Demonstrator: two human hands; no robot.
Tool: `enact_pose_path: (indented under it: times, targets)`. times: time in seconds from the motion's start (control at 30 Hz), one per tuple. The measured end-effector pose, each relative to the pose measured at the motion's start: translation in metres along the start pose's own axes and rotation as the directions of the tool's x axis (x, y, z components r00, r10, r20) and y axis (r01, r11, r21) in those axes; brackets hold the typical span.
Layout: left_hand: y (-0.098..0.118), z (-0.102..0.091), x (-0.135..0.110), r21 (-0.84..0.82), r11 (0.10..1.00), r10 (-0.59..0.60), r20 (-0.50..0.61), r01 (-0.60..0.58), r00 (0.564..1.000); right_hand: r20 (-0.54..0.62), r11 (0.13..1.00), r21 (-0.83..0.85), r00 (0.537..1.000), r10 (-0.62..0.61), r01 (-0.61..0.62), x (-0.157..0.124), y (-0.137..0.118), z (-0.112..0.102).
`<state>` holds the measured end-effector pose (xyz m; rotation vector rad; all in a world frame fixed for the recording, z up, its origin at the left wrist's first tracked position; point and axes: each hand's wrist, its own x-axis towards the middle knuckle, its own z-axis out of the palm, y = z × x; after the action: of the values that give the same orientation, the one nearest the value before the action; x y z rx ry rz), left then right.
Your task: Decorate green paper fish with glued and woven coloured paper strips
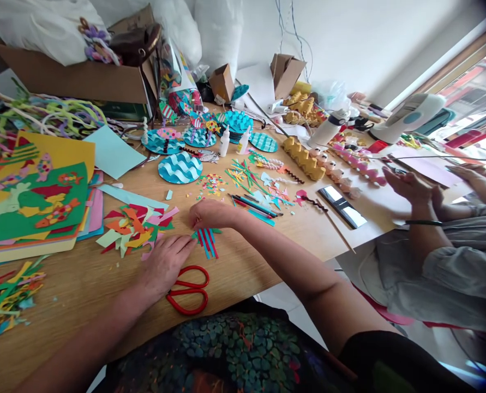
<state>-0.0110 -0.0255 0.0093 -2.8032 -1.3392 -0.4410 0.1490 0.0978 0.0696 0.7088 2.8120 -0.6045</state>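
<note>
My left hand (167, 262) lies flat on the wooden table (243, 273), fingers stretched toward a small bundle of red and blue paper strips (207, 242). My right hand (210, 214) rests just above the strips with fingers curled and pressed on their top end. Red-handled scissors (188, 290) lie on the table, partly under my left palm. A heap of coloured paper scraps (133, 228) sits left of both hands.
Stacked coloured sheets (34, 207) lie at the left, blue wave discs (180, 167), pencils (253, 206) and glue bottles (225, 141) beyond. Cardboard boxes (75, 76) stand at the back. Another person's hands (410, 188) work at the right by a yellow egg carton (304, 158).
</note>
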Motion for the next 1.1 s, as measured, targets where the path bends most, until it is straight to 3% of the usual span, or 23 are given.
enact_pose_path:
  times: [0.13, 0.43, 1.1]
  targets:
    - [0.002, 0.002, 0.002, 0.012, 1.0, -0.028, -0.009, 0.029, 1.0, 0.061, 1.0, -0.021, 0.998, -0.017, 0.019, 0.005, 0.0, -0.004]
    - [0.004, 0.002, 0.004, 0.046, 0.998, -0.036, 0.039, 0.034, 0.999, 0.081, 0.998, -0.064, 0.996, 0.021, -0.016, 0.007, -0.004, -0.005]
    - [0.004, 0.001, 0.006, 0.08, 0.997, -0.006, 0.049, 0.002, 0.999, 0.048, 0.991, -0.126, 0.998, -0.029, 0.035, 0.006, -0.008, -0.004]
